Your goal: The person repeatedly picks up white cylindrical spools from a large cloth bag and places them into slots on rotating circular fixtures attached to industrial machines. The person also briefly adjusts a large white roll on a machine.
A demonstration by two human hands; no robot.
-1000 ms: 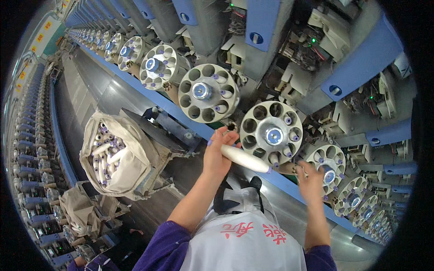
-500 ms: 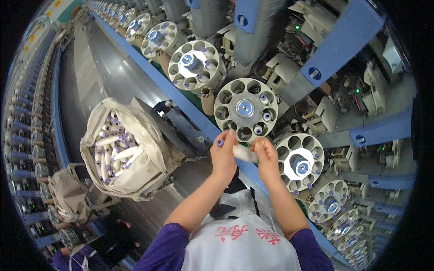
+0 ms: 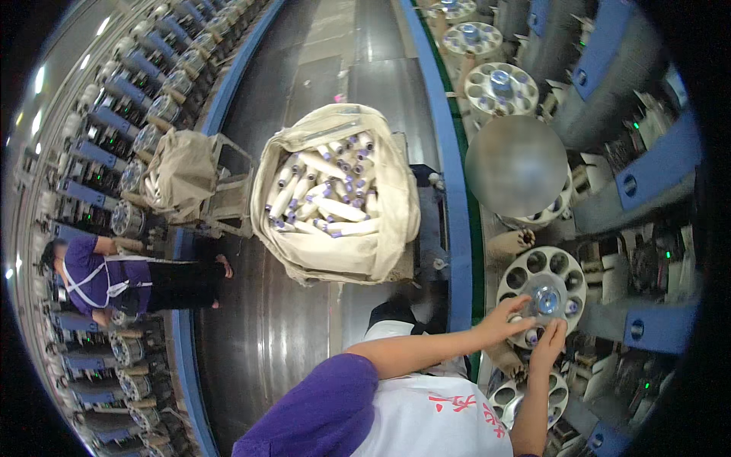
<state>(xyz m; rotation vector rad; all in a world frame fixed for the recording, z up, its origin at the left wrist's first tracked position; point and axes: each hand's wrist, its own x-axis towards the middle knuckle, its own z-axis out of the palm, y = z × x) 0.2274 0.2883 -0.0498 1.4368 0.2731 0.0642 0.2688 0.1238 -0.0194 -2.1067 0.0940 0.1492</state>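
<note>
White round holder (image 3: 547, 276): our left hand (image 3: 502, 324), right hand (image 3: 550, 346) at near edge, both half-curled; can't tell if gripping anything.

Co-wkr (image 3: 137, 282) in purple at L machine row (image 3: 109, 122), nr beige bag (image 3: 183, 167).

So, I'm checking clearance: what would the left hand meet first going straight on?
The left hand would probably meet the shiny, silvery, blue-centred hub of the round white holder, though depth here is unclear.

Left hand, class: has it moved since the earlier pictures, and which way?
Yes: from over the blue rail, the left hand has moved beyond it, to the round magazine.
</note>
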